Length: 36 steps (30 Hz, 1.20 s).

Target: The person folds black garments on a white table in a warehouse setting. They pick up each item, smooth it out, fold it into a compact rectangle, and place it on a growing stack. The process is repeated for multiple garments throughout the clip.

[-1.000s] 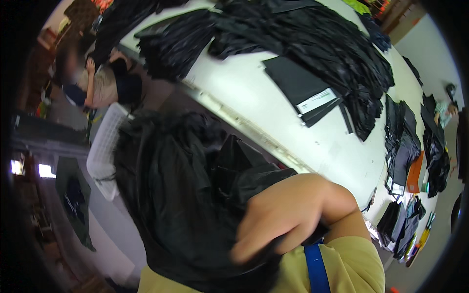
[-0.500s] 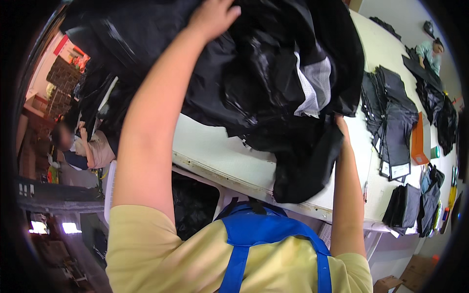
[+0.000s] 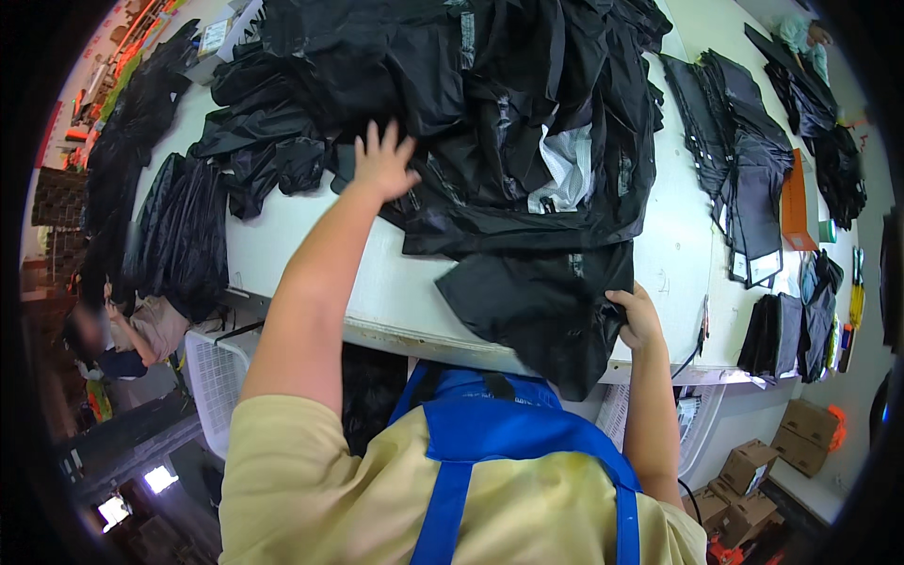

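A large black garment (image 3: 433,85) with pale seam tape lies spread over the white table (image 3: 273,250). A patch of white mesh lining (image 3: 567,169) shows in its folds. My left hand (image 3: 384,168) rests on or just over the garment's left part, fingers spread, holding nothing. At the near right corner my right hand (image 3: 638,315) pinches the edge of a black fabric panel (image 3: 537,292). This panel hangs partly over the table's front edge. Whether it is joined to the larger garment cannot be made out.
Stacks of black cut pieces (image 3: 758,179) lie at the right, beside an orange box (image 3: 799,202). More black garments (image 3: 179,231) hang over the table's left side, near a seated co-worker (image 3: 141,325). A white plastic basket (image 3: 215,377) stands below left. Cardboard boxes (image 3: 749,466) sit lower right.
The garment, lifted and bunched before, now lies flatter on the table. My left hand has come down nearer and spread its fingers. My right hand has moved nearer, still gripping the fabric.
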Each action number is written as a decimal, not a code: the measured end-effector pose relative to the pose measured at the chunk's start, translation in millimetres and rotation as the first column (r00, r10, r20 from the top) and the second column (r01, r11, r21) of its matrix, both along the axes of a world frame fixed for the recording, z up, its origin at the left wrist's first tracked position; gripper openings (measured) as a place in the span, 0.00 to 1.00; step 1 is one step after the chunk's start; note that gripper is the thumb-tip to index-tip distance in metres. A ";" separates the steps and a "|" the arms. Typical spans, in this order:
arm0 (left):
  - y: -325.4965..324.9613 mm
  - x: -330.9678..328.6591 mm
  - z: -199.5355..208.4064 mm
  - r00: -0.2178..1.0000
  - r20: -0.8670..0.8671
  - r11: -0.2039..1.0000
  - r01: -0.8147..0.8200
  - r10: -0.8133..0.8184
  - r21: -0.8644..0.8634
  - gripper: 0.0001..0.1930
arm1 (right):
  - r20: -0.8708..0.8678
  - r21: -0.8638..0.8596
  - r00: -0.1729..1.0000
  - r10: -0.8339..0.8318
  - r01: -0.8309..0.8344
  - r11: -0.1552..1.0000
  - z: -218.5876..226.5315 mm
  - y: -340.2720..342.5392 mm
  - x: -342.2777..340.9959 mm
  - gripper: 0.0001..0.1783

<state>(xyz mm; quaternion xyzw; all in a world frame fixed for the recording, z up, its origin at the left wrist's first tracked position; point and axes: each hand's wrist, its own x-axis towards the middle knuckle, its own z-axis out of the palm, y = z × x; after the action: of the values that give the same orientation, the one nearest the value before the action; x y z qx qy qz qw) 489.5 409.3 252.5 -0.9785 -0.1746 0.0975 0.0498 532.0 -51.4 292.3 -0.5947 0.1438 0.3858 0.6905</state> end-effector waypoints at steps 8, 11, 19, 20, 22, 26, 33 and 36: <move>15.7 -41.1 -39.6 0.855 0.514 0.933 0.124 0.073 -0.339 0.27 | -0.301 0.272 0.902 -0.310 0.393 0.878 -6.8 25.1 -104.3 0.24; -54.5 -145.3 -5.6 0.787 0.557 0.647 0.283 0.266 -0.708 0.19 | -0.215 0.217 0.893 -0.396 0.439 0.872 -1.2 28.0 -135.7 0.29; -204.5 -225.9 9.6 0.979 -0.189 0.055 -0.185 -0.079 -0.981 0.19 | -0.211 0.613 0.976 -0.047 0.169 0.771 63.9 17.6 -131.3 0.59; -214.8 -211.7 13.1 0.966 -0.136 0.196 -0.093 -0.220 -0.976 0.20 | -0.203 0.613 0.978 -0.055 0.170 0.772 69.3 15.3 -129.0 0.57; -245.5 -196.1 -2.9 0.958 0.056 0.234 0.124 -0.280 -0.964 0.18 | -0.055 0.413 0.998 0.010 0.014 0.911 75.1 10.2 -124.3 0.48; -311.5 -155.0 -14.8 0.972 0.140 0.169 0.173 -0.188 -0.970 0.15 | -0.136 0.625 0.982 0.129 -0.016 0.780 79.8 12.5 -95.9 0.25; -328.5 -86.9 75.2 0.590 0.439 -0.061 0.640 0.677 -0.766 0.17 | -0.236 0.771 0.939 0.248 0.026 0.636 103.5 -33.0 -99.7 0.25; -330.2 -89.6 78.9 0.870 0.087 -0.850 0.494 0.486 -0.184 0.20 | 0.007 0.166 0.845 0.534 -0.528 0.833 108.0 -56.8 -95.6 0.21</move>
<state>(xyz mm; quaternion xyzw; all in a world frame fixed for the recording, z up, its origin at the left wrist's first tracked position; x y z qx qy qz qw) 399.9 79.2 331.4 -0.1743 0.0819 -0.0725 -0.9786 436.5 -108.2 400.3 -0.5456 -0.0448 0.5844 0.5990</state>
